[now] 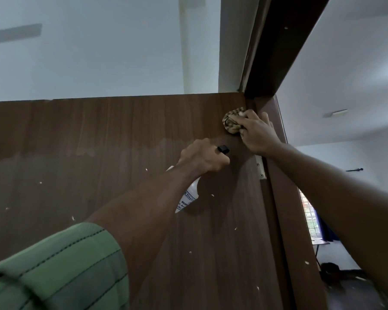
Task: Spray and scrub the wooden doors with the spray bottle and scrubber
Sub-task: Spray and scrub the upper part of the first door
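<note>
A brown wooden door (99, 175) fills the lower half of the view, its top edge running across the middle. My right hand (257, 133) presses a bunched tan-and-dark scrubber cloth (231, 123) against the door's top right corner, beside the frame. My left hand (203, 157) grips the neck of a white spray bottle (189, 199), whose black nozzle (290, 149) pokes out above my fingers toward the door. The bottle's body hangs below my wrist, partly hidden by my forearm. A paler damp-looking band crosses the door just left of that hand.
A dark brown door frame (278, 52) rises at the upper right, with a metal hinge (260, 167) under my right wrist. White specks dot the door. Pale walls and ceiling lie above. Through the doorway at the right are a window grille (309, 215) and a table.
</note>
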Available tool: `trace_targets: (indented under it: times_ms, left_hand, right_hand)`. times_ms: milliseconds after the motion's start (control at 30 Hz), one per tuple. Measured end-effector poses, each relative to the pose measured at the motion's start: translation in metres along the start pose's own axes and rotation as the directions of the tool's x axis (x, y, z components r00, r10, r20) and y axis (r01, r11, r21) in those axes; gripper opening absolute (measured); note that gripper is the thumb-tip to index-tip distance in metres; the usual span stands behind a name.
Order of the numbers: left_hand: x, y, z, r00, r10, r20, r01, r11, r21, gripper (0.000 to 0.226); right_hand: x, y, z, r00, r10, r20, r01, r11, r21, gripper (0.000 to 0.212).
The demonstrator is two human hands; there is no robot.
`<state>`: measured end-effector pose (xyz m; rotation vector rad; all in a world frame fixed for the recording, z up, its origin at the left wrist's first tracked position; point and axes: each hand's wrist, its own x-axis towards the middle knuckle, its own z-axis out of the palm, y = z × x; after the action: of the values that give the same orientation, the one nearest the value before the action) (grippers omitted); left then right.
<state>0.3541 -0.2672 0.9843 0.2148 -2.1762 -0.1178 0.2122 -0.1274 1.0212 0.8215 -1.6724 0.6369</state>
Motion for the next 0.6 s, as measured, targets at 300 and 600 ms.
trace_targets:
  times_ms: [300, 600]
  left_hand:
    - [-0.008, -0.009, 0.001, 0.999, -0.041, -0.003, 0.040, 0.996, -0.086, 0.030]
    - [-0.011, -0.017, -0.009, 0.996, -0.086, -0.026, 0.080, 0.982, -0.173, 0.025]
  right_hand:
    - [-0.053, 0.013, 0.025, 0.997, -0.029, -0.071, 0.037, 0.992, 0.118, 0.055]
    - [-0.106, -0.004, 0.048, 0.991, -0.005, -0.135, 0.002, 1.000, -0.019, 0.064]
